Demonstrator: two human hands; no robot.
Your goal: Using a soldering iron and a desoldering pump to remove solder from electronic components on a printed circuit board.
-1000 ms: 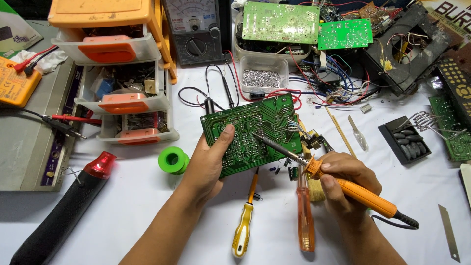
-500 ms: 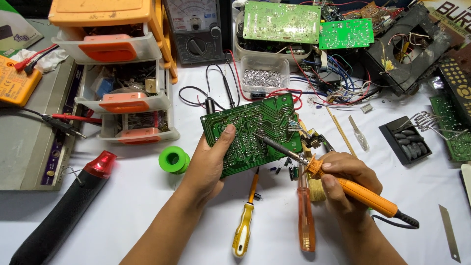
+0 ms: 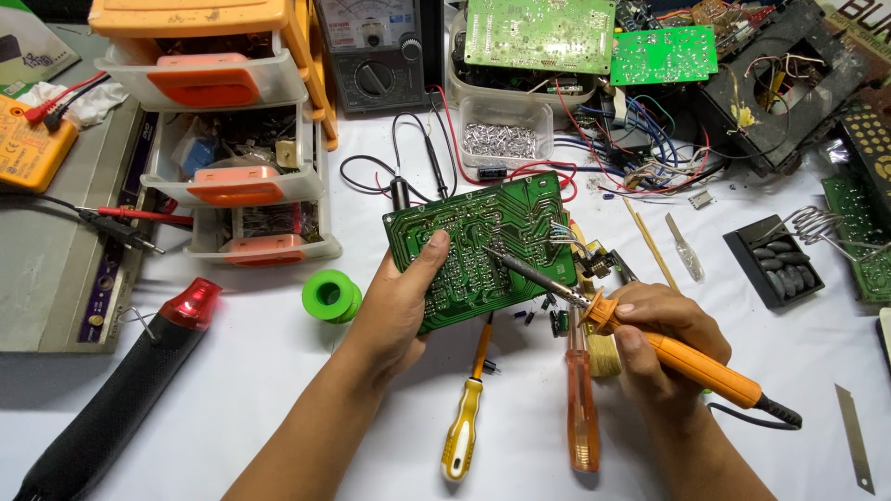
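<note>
The left hand point(image 3: 394, 311) fingers curl under the green rectangular circuit board point(image 3: 483, 246), thumb pressed on its top face, holding it tilted above the white table point(image 3: 278, 408); the right hand point(image 3: 654, 348) fingers close around the orange-handled soldering iron point(image 3: 650, 343), its metal tip touching the board; a yellow-handled screwdriver point(image 3: 464, 427) and a green solder spool point(image 3: 329, 295) lie near.

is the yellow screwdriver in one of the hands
No, the yellow screwdriver lies on the white table between both hands.
</note>
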